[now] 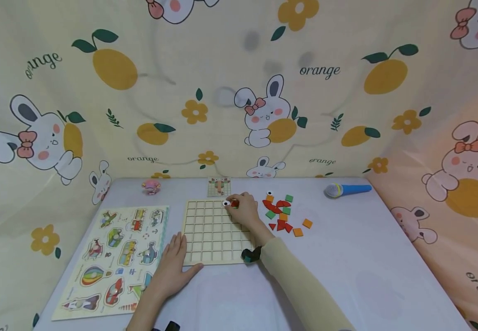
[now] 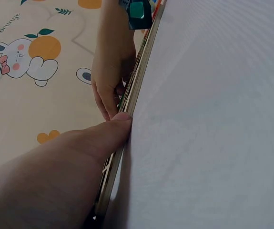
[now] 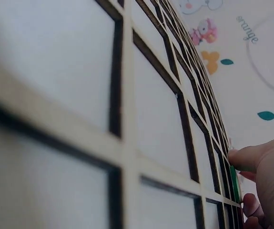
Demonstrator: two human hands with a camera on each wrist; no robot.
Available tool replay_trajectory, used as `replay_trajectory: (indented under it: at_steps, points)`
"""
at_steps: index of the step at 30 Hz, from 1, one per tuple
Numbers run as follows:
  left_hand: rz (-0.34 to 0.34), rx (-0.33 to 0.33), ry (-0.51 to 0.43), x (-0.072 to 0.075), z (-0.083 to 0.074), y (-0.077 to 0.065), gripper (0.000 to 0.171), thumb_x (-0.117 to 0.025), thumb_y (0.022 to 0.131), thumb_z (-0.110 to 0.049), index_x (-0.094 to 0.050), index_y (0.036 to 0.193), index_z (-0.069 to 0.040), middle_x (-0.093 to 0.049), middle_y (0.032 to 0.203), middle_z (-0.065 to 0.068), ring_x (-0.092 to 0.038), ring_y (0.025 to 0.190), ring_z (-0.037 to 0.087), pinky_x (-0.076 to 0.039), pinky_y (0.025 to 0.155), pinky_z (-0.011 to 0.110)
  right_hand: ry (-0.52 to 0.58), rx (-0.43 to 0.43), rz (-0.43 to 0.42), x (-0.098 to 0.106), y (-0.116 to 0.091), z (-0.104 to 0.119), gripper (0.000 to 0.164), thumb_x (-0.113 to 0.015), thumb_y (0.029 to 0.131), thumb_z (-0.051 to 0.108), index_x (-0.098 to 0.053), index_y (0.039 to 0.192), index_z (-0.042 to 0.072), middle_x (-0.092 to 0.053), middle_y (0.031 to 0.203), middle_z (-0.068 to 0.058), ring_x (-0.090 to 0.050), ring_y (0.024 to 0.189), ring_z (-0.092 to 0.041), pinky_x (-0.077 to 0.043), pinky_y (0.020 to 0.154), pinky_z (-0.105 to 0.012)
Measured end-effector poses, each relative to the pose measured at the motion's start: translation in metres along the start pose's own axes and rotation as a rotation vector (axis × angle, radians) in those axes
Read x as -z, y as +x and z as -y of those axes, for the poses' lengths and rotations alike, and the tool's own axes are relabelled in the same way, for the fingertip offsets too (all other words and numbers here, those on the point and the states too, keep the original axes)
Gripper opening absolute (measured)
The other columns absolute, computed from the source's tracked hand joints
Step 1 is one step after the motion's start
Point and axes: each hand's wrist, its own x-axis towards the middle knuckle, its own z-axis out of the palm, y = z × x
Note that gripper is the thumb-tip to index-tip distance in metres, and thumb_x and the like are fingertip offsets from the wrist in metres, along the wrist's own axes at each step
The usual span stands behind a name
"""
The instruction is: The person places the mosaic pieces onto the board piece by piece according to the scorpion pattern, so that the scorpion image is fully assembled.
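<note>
Head: your L hand (image 1: 175,263) lay straight-fingered at the grid board's (image 1: 210,234) 8 o'clock, R hand (image 1: 244,214) over a red pc (image 1: 234,203) at 1. L-wrist: thumb met its edge. R-wrist: fingers were by a green pc (image 3: 236,185), 4 o'clock; couldn't tell if pinching.

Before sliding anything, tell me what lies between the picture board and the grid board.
Head view: the left hand, with bare white tabletop farther back.

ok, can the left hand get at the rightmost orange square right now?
Probably not directly: the right arm and its wrist lie between the left hand and that orange square, so it would likely need to reach over them.
</note>
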Motion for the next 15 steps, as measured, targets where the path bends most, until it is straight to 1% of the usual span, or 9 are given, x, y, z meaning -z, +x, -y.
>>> replay_trajectory:
  at_steps: [6, 11, 15]
  points:
    - [0.009, 0.002, 0.004, 0.0007, -0.0004, -0.0001, 0.105, -0.07, 0.097, -0.056, -0.025, 0.161, 0.013, -0.016, 0.173, 0.03, -0.01, 0.162, 0.047, -0.013, 0.131, 0.061, -0.005, -0.008, 0.01, 0.0019, -0.0002, 0.0015, 0.026, -0.079, 0.097, 0.033, -0.08, 0.12, 0.019, -0.065, 0.115, -0.014, -0.058, 0.11, -0.034, -0.041, 0.095, -0.056]
    - [0.004, 0.001, 0.005, -0.0004, 0.0002, 0.0007, 0.105, -0.071, 0.097, -0.056, -0.025, 0.161, 0.013, -0.017, 0.172, 0.03, -0.011, 0.162, 0.047, -0.013, 0.13, 0.061, 0.003, -0.008, 0.011, 0.0023, -0.0001, 0.0022, 0.022, -0.077, 0.098, 0.03, -0.081, 0.118, 0.019, -0.066, 0.115, -0.014, -0.059, 0.111, -0.033, -0.041, 0.094, -0.054]
    - [0.002, 0.009, 0.005, -0.0017, 0.0011, 0.0014, 0.105, -0.072, 0.096, -0.055, -0.025, 0.162, 0.013, -0.016, 0.173, 0.03, -0.01, 0.162, 0.047, -0.013, 0.131, 0.061, -0.015, -0.004, 0.021, 0.002, 0.0016, 0.0021, 0.022, -0.076, 0.099, 0.029, -0.08, 0.118, 0.019, -0.067, 0.114, -0.014, -0.059, 0.111, -0.034, -0.041, 0.094, -0.055]
